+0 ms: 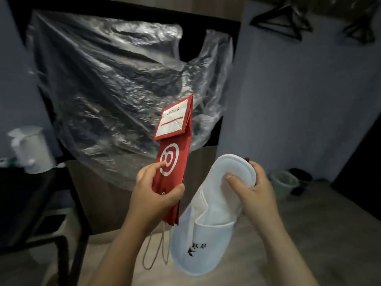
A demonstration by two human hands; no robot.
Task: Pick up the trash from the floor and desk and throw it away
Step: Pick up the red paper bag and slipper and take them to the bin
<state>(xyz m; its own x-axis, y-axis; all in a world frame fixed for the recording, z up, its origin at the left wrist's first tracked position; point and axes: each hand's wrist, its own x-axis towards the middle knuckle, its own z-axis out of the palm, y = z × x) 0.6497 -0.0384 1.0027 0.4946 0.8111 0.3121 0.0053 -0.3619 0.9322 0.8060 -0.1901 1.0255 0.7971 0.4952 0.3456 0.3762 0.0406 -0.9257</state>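
Centrally, the left hand (156,193) grips a folded red bag (175,153), long axis near upright, flap end up, cords dangling. Right of it, the right hand (253,188) pinches a white slipper (208,230) by the heel, toe pointing down.

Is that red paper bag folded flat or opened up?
Folded flat. The red paper bag is a thin flat strip in the left hand, its white base flap creased down against it.

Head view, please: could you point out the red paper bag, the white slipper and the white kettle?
red paper bag (170,159), head view, white ring logo
white slipper (214,211), head view, insole
white kettle (33,150), head view, body
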